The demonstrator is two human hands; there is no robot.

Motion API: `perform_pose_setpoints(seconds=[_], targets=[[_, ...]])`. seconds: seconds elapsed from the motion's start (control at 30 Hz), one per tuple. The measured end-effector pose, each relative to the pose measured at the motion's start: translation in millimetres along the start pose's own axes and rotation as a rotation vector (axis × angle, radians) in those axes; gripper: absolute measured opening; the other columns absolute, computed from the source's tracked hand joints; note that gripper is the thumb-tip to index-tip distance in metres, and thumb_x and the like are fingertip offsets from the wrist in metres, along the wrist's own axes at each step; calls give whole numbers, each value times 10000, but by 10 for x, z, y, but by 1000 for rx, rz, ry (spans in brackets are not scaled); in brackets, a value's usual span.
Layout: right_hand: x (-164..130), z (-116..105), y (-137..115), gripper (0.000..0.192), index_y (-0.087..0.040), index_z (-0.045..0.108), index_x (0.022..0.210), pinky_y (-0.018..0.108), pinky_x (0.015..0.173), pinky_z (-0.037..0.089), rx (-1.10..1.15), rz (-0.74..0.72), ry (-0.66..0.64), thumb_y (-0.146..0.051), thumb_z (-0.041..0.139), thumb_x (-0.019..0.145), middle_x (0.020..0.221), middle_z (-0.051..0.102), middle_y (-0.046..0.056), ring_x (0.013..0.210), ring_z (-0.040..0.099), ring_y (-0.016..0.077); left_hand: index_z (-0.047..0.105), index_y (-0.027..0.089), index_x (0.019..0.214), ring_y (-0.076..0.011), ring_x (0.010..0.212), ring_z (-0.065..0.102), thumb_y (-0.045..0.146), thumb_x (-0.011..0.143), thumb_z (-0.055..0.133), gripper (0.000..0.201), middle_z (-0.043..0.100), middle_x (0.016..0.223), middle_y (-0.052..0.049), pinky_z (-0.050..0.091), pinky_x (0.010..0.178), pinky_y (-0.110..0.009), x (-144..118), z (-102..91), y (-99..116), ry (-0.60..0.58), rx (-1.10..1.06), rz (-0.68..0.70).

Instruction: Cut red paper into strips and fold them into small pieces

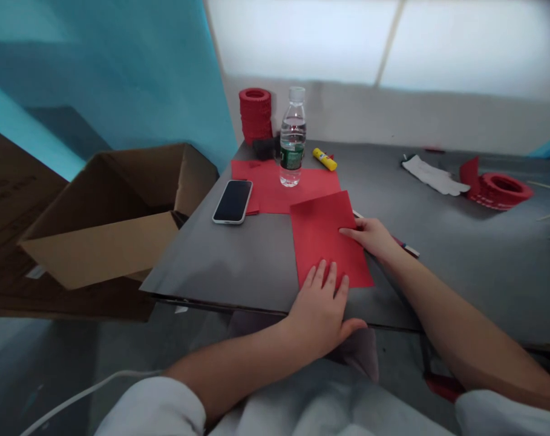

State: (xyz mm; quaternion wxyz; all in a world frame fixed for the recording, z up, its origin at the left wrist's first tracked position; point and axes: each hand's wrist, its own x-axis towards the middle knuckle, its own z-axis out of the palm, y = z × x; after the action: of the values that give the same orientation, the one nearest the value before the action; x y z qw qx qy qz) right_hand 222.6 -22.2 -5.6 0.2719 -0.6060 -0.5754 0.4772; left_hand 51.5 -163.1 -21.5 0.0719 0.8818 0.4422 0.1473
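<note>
A sheet of red paper (327,233) lies on the grey table near its front edge. My left hand (320,309) rests on the paper's near edge, fingers spread and flat, thumb stretched out to the right. At the right edge, my right hand (372,236) pinches the paper between thumb and fingers; some of those fingers are hidden beneath it. Behind this sheet, more red paper (275,197) lies flat under a water bottle (293,136). Partly covered by my right hand and forearm is a slim pen-like item (411,250).
A phone (233,201) lies to the left on the table (188,260). Farther back are a red roll (255,118) and a yellow glue stick (324,158). A white glove (433,174) and another red roll (501,191) lie right. An open cardboard box (106,251) stands left.
</note>
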Motion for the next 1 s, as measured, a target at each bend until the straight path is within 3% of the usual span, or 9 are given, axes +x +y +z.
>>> perform_pose_setpoints(seconds=[0.3,0.4,0.53,0.6,0.7,0.77,0.87,0.93,1.0], targets=[[20,5,16,292,-177,678,859,327,621,532,29,-3,38,-410,673,683,846,704,54,713,650,204,382,58,1354,-276,1344,322,530,895,440,661,389,1409,-195,232,1137,-403,-27,-179,-22,-228,-281,513],[-3,19,0,273,-175,672,877,323,640,533,81,12,52,-387,665,706,876,703,60,726,654,200,445,98,1323,-235,1334,349,437,884,527,561,425,1396,-156,252,1136,-357,-20,-279,-55,-280,-432,565],[-35,30,-3,264,-185,665,926,319,673,535,227,8,7,-349,668,719,912,704,58,744,660,191,550,126,1223,-136,1201,506,277,921,496,342,581,1253,-81,373,1052,-228,-23,-342,-139,-196,-675,426],[-58,41,-23,244,-188,657,925,317,675,537,335,17,8,-332,657,728,899,705,55,739,659,186,609,150,1122,-125,1096,574,224,921,472,253,644,1139,-58,435,992,-236,-32,-336,-193,19,-736,228],[-126,83,-110,172,-190,637,890,279,626,530,556,52,142,-282,604,749,840,699,37,681,646,157,633,179,1008,-148,1064,582,172,899,466,200,636,1112,-64,461,963,-301,-44,-332,-266,420,-684,-121],[-206,137,-187,154,-204,616,887,239,568,512,695,29,248,-221,569,742,794,684,1,615,622,121,628,186,1009,-169,1113,551,161,891,464,203,605,1149,-77,442,985,-340,-34,-352,-281,555,-555,-196],[-385,254,-268,223,-226,558,902,225,525,503,836,5,223,-137,561,697,733,651,-44,535,584,94,581,165,1152,-235,1232,457,260,856,555,311,530,1271,-121,385,1040,-408,30,-376,-242,549,-270,-101],[-530,337,-276,236,-209,534,889,240,575,528,895,47,135,-114,581,678,729,649,-33,554,596,96,482,141,1291,-300,1289,386,358,800,636,559,448,1368,-151,353,1055,-474,105,-350,-213,442,-86,-72],[-667,392,-248,252,-195,532,907,247,629,541,921,94,59,-118,605,678,769,663,-6,605,621,105,449,147,1327,-316,1269,412,334,804,634,586,462,1367,-139,358,1040,-502,185,-297,-215,320,40,-93]])
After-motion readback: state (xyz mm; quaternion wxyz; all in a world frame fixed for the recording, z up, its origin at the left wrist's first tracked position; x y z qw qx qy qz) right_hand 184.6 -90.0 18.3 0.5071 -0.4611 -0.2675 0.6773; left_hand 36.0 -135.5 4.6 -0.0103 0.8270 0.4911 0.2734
